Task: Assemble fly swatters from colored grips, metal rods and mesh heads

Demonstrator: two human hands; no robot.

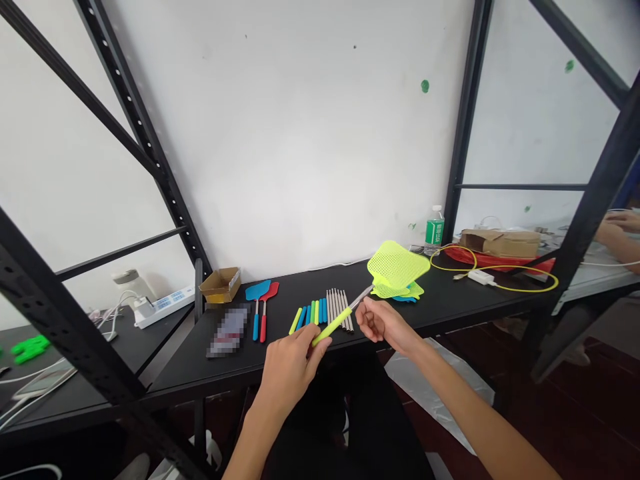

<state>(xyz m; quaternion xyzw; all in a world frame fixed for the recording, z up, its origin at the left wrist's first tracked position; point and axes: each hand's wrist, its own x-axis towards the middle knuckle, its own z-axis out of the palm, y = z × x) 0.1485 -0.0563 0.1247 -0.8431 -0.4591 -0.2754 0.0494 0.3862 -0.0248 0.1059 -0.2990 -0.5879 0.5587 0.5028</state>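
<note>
My left hand (290, 363) is closed on the yellow-green grip of a fly swatter (395, 265), whose mesh head points up and to the right above the black table (200, 363). Beside the swatter's metal shaft, my right hand (380, 321) has its fingers curled, touching or nearly touching the rod. Under the hands lie several loose coloured grips (311, 312) and metal rods (337, 303). Several spare swatter heads (407, 292) are stacked beneath the raised head.
A blue and a red finished swatter (263, 300) lie left of the grips, by a small cardboard box (220, 285). A water bottle (434, 230), yellow cable (493, 270) and brown box (500, 241) stand right. Another person's hand (617, 230) shows at far right. Black rack posts frame the table.
</note>
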